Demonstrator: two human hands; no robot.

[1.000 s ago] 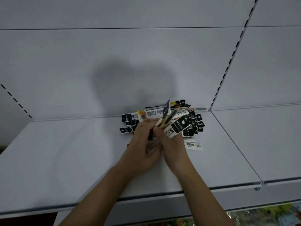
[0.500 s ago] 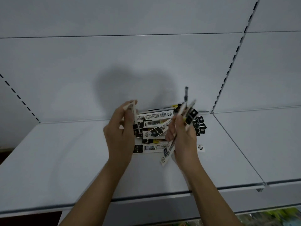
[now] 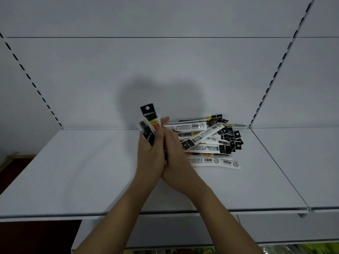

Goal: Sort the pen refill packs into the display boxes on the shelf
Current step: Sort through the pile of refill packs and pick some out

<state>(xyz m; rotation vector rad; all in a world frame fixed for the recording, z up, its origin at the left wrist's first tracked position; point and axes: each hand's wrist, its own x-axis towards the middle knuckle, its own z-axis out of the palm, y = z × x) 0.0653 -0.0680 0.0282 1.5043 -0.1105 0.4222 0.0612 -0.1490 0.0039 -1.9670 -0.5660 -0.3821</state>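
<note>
A loose pile of pen refill packs [image 3: 211, 143], white and black sleeves with barcodes, lies on the white shelf [image 3: 73, 171] against the back panel. Just left of the pile my two hands meet palm to palm. My left hand [image 3: 148, 160] grips a small upright bundle of packs [image 3: 149, 123], whose black header cards stick up above the fingers. My right hand [image 3: 177, 154] lies flat against the bundle's right side with straight fingers pointing up. The lower ends of the held packs are hidden between my palms. No display box is in view.
A seam [image 3: 278, 171] separates this shelf board from the neighbouring board on the right. Slotted uprights [image 3: 271, 77] run up the back panel on both sides. Colourful goods [image 3: 311, 248] show on a lower level at the bottom right.
My hands were apart, each holding packs. They have come together left of the pile, and the packs now stand as one bundle in my left hand.
</note>
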